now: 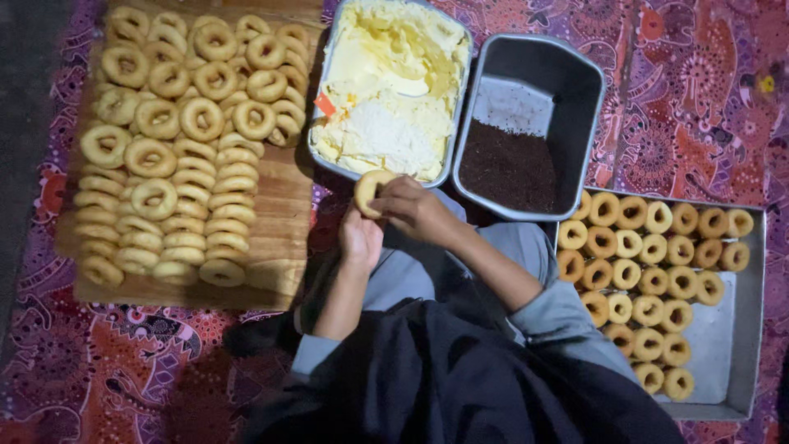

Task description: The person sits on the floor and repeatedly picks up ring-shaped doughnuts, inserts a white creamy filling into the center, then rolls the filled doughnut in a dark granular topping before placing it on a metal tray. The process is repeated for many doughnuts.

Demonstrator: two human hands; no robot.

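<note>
Both my hands hold one plain ring doughnut just in front of a metal tray of pale yellow cream. My left hand cups the doughnut from below. From the right, my right hand closes its fingers over the doughnut's edge. To the right of the cream stands a metal tin with dark chocolate sprinkles in its near half.
A wooden board on the left carries several rows and stacks of plain doughnuts. A metal tray at the right holds several rows of doughnuts. A red patterned cloth covers the floor.
</note>
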